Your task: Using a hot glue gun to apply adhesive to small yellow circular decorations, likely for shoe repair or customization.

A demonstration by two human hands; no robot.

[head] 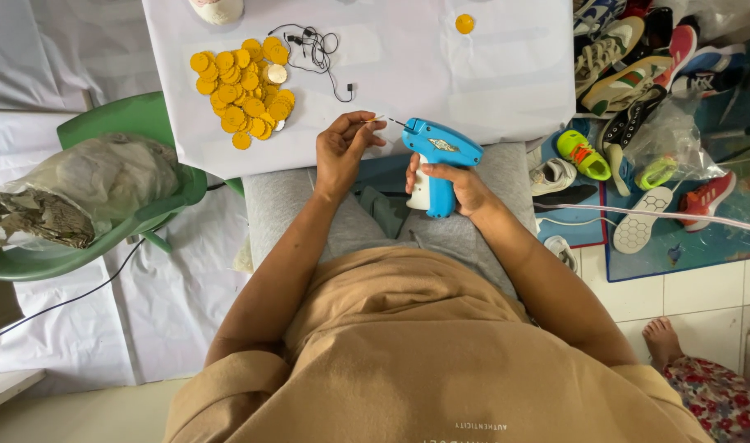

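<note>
We are gripping a blue tagging gun (437, 164) in our right hand (465, 187), while our left hand (342, 152) is pinching something tiny at its needle, yellow discs (242, 89) heaped at ten o'clock on the counter (441, 74), within reach.

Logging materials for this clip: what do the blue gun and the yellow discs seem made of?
Gun: likely moulded plastic, smooth glossy blue shell, with a thin metal-looking needle. Discs: flat, matte yellow, possibly card or thin plastic; cannot tell which.
</note>
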